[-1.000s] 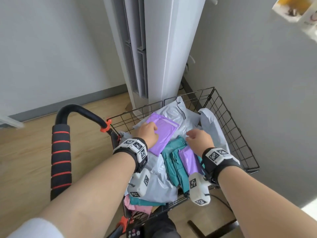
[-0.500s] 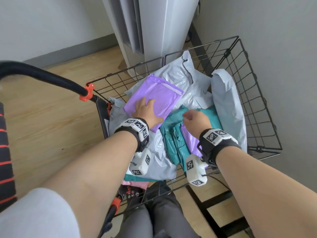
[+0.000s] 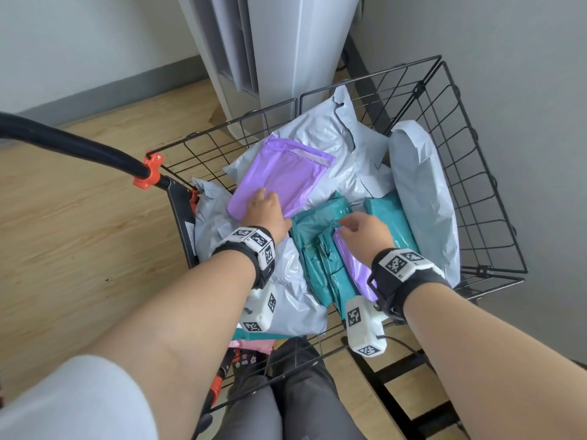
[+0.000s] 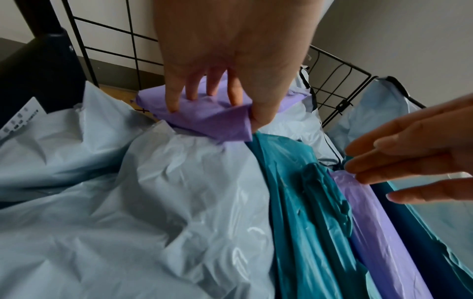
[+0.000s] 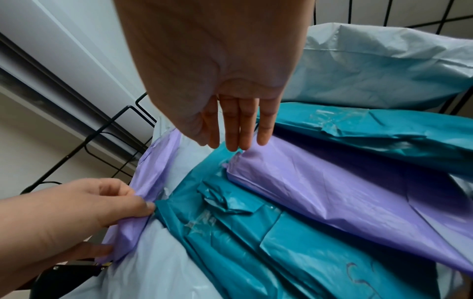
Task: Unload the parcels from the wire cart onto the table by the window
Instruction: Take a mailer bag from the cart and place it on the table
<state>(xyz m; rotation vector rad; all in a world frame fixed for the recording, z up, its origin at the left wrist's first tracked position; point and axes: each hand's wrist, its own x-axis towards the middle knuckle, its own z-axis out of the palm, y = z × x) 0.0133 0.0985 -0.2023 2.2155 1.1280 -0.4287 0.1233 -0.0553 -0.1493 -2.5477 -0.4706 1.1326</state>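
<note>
The black wire cart (image 3: 368, 78) holds a pile of plastic mailer parcels. A flat purple parcel (image 3: 286, 176) lies on top of grey ones (image 3: 330, 134). My left hand (image 3: 266, 214) pinches its near edge, fingers on top and thumb underneath (image 4: 217, 113). A second, narrower purple parcel (image 3: 352, 265) is wedged between teal parcels (image 3: 320, 223). My right hand (image 3: 365, 233) hovers over its far end with straight fingers, the fingertips (image 5: 240, 145) touching the purple plastic (image 5: 332, 198). The table by the window is out of view.
A tall white air-conditioner tower (image 3: 270, 42) stands just behind the cart, and a grey wall runs along the right. The black handle (image 3: 63, 138) with an orange clamp (image 3: 149, 173) rises on the left. A pink parcel (image 3: 254, 346) sits on the lower tier above my grey trousers (image 3: 286, 401).
My view has tilted down and closer to the cart. My left hand slid back to the flat purple parcel's near edge and pinched it. My right hand stayed over the narrow purple parcel.
</note>
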